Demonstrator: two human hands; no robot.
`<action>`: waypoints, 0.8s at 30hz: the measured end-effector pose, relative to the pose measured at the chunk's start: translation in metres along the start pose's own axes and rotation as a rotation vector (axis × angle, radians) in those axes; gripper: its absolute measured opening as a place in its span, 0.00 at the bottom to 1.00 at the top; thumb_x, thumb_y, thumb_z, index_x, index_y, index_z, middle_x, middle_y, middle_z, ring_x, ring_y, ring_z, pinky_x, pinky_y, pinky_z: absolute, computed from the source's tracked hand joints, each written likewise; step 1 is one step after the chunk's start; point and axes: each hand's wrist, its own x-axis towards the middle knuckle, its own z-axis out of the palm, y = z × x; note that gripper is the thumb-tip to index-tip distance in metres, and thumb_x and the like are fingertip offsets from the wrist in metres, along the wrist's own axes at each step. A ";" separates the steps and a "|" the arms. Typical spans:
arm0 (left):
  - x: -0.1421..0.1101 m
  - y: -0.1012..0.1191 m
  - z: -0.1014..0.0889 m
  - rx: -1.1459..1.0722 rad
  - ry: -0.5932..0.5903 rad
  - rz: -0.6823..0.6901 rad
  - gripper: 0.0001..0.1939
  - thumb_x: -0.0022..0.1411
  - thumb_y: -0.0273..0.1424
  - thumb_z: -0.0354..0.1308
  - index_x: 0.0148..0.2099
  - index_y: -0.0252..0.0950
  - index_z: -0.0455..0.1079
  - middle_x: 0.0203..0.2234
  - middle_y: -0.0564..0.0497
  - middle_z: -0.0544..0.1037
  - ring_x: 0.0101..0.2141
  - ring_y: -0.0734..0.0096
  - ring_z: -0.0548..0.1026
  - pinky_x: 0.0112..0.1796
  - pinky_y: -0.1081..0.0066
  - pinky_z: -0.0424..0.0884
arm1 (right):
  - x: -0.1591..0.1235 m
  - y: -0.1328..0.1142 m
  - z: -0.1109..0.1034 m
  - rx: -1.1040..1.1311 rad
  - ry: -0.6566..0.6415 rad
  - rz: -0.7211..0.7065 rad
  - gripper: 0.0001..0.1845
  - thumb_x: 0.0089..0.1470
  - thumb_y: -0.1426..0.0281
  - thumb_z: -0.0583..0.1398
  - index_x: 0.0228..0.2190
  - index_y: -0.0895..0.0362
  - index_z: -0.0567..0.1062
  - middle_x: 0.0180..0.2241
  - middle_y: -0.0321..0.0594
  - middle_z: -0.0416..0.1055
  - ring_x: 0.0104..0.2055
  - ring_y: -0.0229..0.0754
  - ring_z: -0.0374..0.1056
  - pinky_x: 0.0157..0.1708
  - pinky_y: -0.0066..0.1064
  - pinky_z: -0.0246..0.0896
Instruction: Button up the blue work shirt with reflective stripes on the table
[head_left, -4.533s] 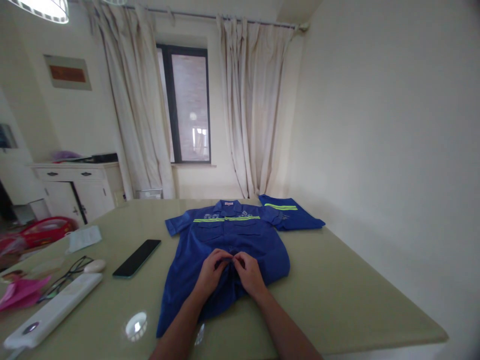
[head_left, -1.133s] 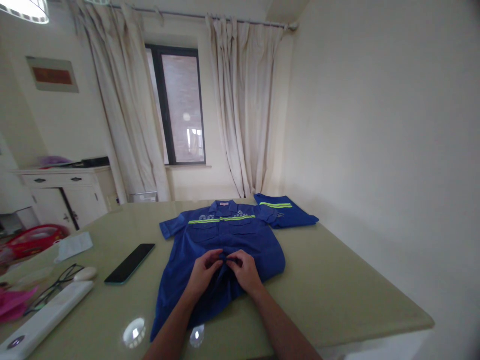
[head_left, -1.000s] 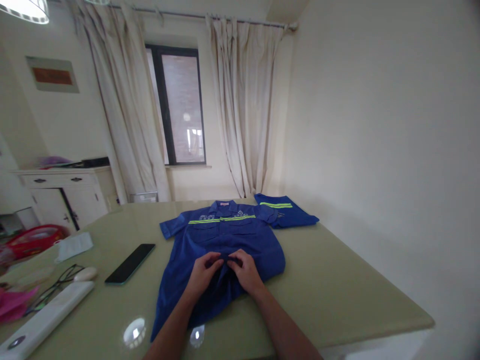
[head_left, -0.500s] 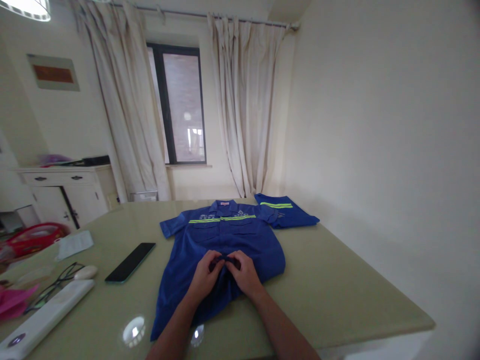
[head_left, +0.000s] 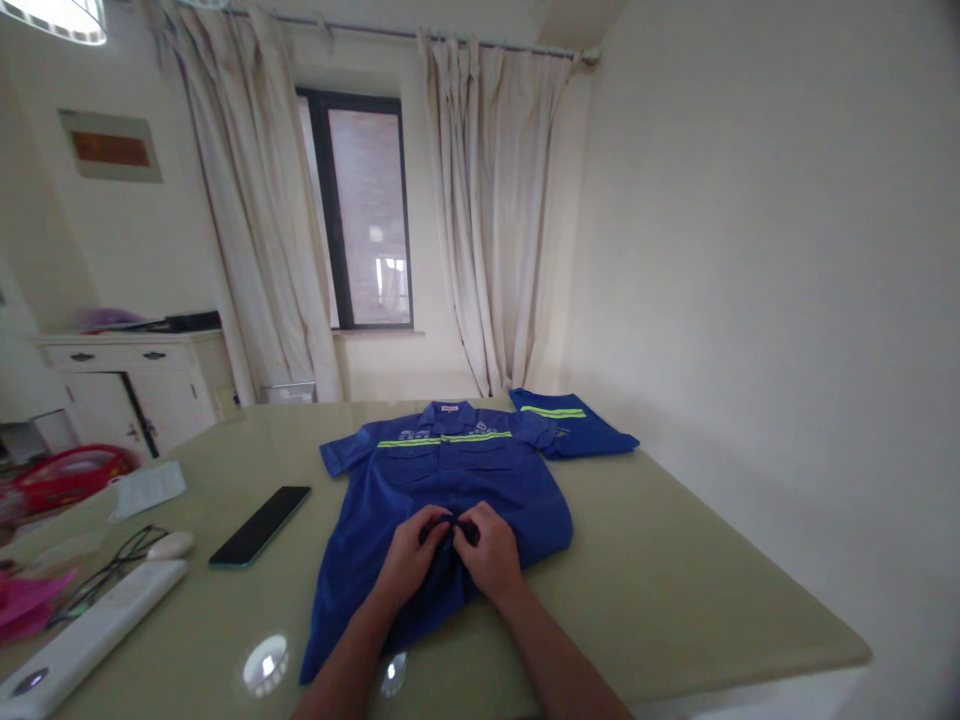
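A blue short-sleeved work shirt [head_left: 397, 490] lies spread on the table, collar away from me, with a yellow-green reflective stripe across its chest. My left hand [head_left: 411, 550] pinches the front placket in the lower middle of the shirt. Close beside it, my right hand [head_left: 489, 545] pinches the same strip of cloth, the fingertips of both hands nearly meeting. The cloth is lifted a little there. Whether a button is between the fingers is hidden.
A folded blue garment [head_left: 585, 425] with a matching stripe lies at the back right. On the left are a phone [head_left: 260, 527], glasses [head_left: 112, 575], a white computer mouse [head_left: 171, 545], a long white device [head_left: 97, 635] and a paper [head_left: 150, 490]. The table's [head_left: 697, 580] right edge runs near the wall.
Both hands stay at the placket. The right hand's fingers have shifted slightly and the cloth between the hands has moved a little; everything else is as before.
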 end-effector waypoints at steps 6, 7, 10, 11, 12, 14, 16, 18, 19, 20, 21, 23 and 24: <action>-0.004 0.002 0.003 0.029 0.001 0.059 0.15 0.64 0.33 0.53 0.51 0.41 0.74 0.45 0.47 0.81 0.46 0.62 0.78 0.50 0.64 0.72 | -0.003 -0.003 -0.002 -0.067 0.005 0.002 0.06 0.53 0.72 0.60 0.34 0.53 0.76 0.36 0.38 0.72 0.36 0.41 0.70 0.37 0.28 0.61; -0.004 0.001 0.003 0.024 0.003 0.061 0.16 0.64 0.32 0.53 0.52 0.40 0.73 0.46 0.47 0.80 0.46 0.62 0.78 0.51 0.63 0.72 | -0.003 -0.003 -0.002 -0.061 0.001 0.001 0.06 0.53 0.72 0.60 0.35 0.53 0.76 0.37 0.39 0.72 0.37 0.41 0.70 0.37 0.28 0.61; -0.004 -0.001 0.002 0.004 0.013 0.046 0.18 0.63 0.31 0.53 0.54 0.40 0.72 0.47 0.47 0.80 0.47 0.62 0.78 0.51 0.62 0.72 | -0.003 -0.002 -0.001 -0.055 -0.012 -0.002 0.06 0.53 0.72 0.61 0.35 0.52 0.77 0.37 0.39 0.73 0.38 0.42 0.71 0.38 0.29 0.61; -0.003 -0.001 0.002 -0.001 0.016 0.034 0.18 0.63 0.31 0.53 0.54 0.41 0.72 0.46 0.47 0.80 0.47 0.62 0.78 0.51 0.62 0.72 | -0.002 -0.001 -0.001 -0.054 -0.012 -0.003 0.06 0.54 0.72 0.60 0.35 0.52 0.77 0.37 0.39 0.73 0.38 0.42 0.71 0.38 0.29 0.62; -0.003 -0.001 0.002 -0.004 0.020 0.021 0.17 0.63 0.32 0.53 0.53 0.41 0.72 0.45 0.48 0.81 0.46 0.62 0.78 0.51 0.63 0.73 | -0.002 -0.001 -0.001 -0.050 -0.010 -0.003 0.07 0.55 0.73 0.60 0.35 0.52 0.77 0.37 0.39 0.73 0.38 0.42 0.71 0.39 0.29 0.62; -0.002 -0.001 0.003 0.011 0.047 0.002 0.15 0.63 0.34 0.54 0.51 0.41 0.73 0.42 0.49 0.82 0.44 0.62 0.79 0.48 0.63 0.74 | -0.002 -0.002 -0.001 -0.033 -0.006 -0.004 0.08 0.56 0.73 0.59 0.35 0.52 0.78 0.37 0.39 0.74 0.39 0.43 0.72 0.40 0.30 0.62; -0.002 -0.001 0.003 0.042 0.101 -0.016 0.14 0.62 0.36 0.56 0.49 0.42 0.73 0.37 0.50 0.82 0.39 0.62 0.80 0.44 0.65 0.74 | -0.002 -0.003 -0.001 -0.011 0.000 -0.010 0.08 0.56 0.74 0.59 0.36 0.52 0.78 0.37 0.39 0.74 0.39 0.43 0.72 0.41 0.30 0.62; -0.002 -0.001 0.003 0.085 0.157 -0.045 0.10 0.61 0.37 0.57 0.44 0.41 0.73 0.31 0.52 0.81 0.34 0.64 0.79 0.38 0.68 0.73 | -0.002 -0.004 -0.003 0.013 -0.001 -0.022 0.07 0.57 0.73 0.60 0.35 0.52 0.78 0.37 0.39 0.74 0.39 0.42 0.71 0.41 0.29 0.62; -0.002 -0.002 0.002 0.108 0.173 -0.058 0.08 0.61 0.38 0.57 0.40 0.41 0.72 0.28 0.53 0.79 0.31 0.65 0.78 0.36 0.69 0.72 | -0.002 -0.005 -0.003 0.029 -0.008 -0.033 0.06 0.57 0.72 0.60 0.35 0.53 0.78 0.37 0.39 0.74 0.39 0.42 0.71 0.41 0.29 0.62; -0.002 -0.002 0.002 0.129 0.178 -0.069 0.08 0.61 0.38 0.57 0.36 0.40 0.71 0.26 0.54 0.78 0.29 0.66 0.77 0.34 0.70 0.70 | -0.002 -0.005 -0.004 0.048 -0.019 -0.045 0.05 0.58 0.70 0.61 0.35 0.53 0.79 0.36 0.39 0.74 0.38 0.42 0.71 0.40 0.29 0.62; -0.002 -0.002 0.002 0.144 0.173 -0.075 0.08 0.62 0.38 0.57 0.33 0.40 0.70 0.24 0.54 0.77 0.28 0.66 0.76 0.32 0.71 0.69 | -0.001 -0.005 -0.004 0.073 -0.030 -0.054 0.06 0.59 0.68 0.60 0.34 0.53 0.79 0.36 0.39 0.74 0.38 0.41 0.71 0.39 0.28 0.61; -0.001 -0.001 0.001 0.141 0.142 -0.073 0.10 0.62 0.38 0.56 0.32 0.40 0.70 0.23 0.54 0.76 0.27 0.67 0.74 0.31 0.71 0.68 | 0.000 -0.003 -0.005 0.136 -0.038 -0.055 0.11 0.63 0.65 0.57 0.33 0.54 0.79 0.33 0.39 0.75 0.36 0.41 0.70 0.37 0.28 0.61; -0.001 -0.001 0.001 0.125 0.122 -0.067 0.10 0.62 0.39 0.56 0.32 0.39 0.71 0.24 0.53 0.77 0.28 0.66 0.75 0.32 0.71 0.68 | 0.001 -0.002 -0.004 0.171 -0.038 -0.044 0.13 0.64 0.65 0.56 0.33 0.55 0.79 0.32 0.39 0.75 0.35 0.41 0.70 0.37 0.28 0.61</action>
